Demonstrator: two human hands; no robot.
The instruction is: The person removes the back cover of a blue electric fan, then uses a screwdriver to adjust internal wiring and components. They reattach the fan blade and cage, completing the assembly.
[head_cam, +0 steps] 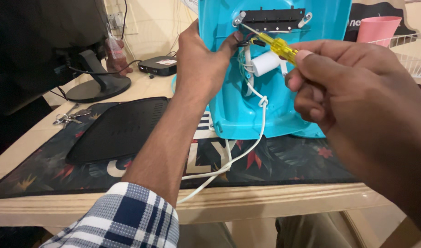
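Note:
A turquoise plastic appliance housing (238, 110) stands open on the patterned desk mat (293, 160); inside are a black terminal strip (272, 19), a white cylindrical capacitor (265, 63) and wires. My left hand (199, 64) grips the housing's left edge, its thumb reaching inside to the wires. In my right hand (330, 78) is a yellow-handled screwdriver (277, 45); its shaft points up-left toward a screw at the strip's left end. A white power cord (229, 160) is knotted at the housing and trails over the table's front edge.
A black vented cover panel (118, 128) lies on the mat at left, with keys (70, 117) beside it. Behind stand a monitor base (98, 87), a small black box (159, 65), a pink cup (378, 28) and a white wire rack (412, 55). Another person's hand (118, 59) holds a small bottle.

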